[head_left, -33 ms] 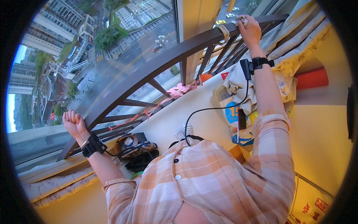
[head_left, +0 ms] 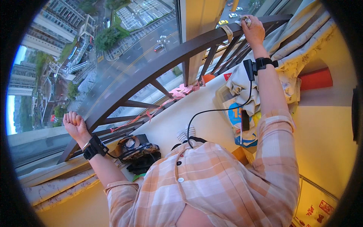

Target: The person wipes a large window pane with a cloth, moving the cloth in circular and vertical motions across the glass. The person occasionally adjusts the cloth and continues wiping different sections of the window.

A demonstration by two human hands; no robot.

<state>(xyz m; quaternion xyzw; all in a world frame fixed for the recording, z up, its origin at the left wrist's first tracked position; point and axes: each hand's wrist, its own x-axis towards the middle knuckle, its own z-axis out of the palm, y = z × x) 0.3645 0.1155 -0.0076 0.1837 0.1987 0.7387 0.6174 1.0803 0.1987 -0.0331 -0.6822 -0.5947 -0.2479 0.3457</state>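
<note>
A dark metal railing point(head_left: 166, 62) curves along the window in front of me. My right hand point(head_left: 254, 33) is at its far right part, fingers closed around a crumpled greyish-white cloth point(head_left: 247, 21) against the top rail. A pale strip of material point(head_left: 227, 33) hangs over the rail just left of that hand. My left hand point(head_left: 76, 125) is closed in a fist beside the left end of the railing. Whatever it may hold is hidden by the curled fingers. Both wrists wear black strapped devices.
Pink ribbons point(head_left: 183, 90) are tied low on the bars. Below on the left lie a patterned bag point(head_left: 140, 151) and dark items. A plastic package point(head_left: 236, 113) with a phone-like object and grey cloth point(head_left: 245, 87) sits right. Curtains point(head_left: 302, 49) hang at the right; a black cable point(head_left: 215, 110) crosses the middle.
</note>
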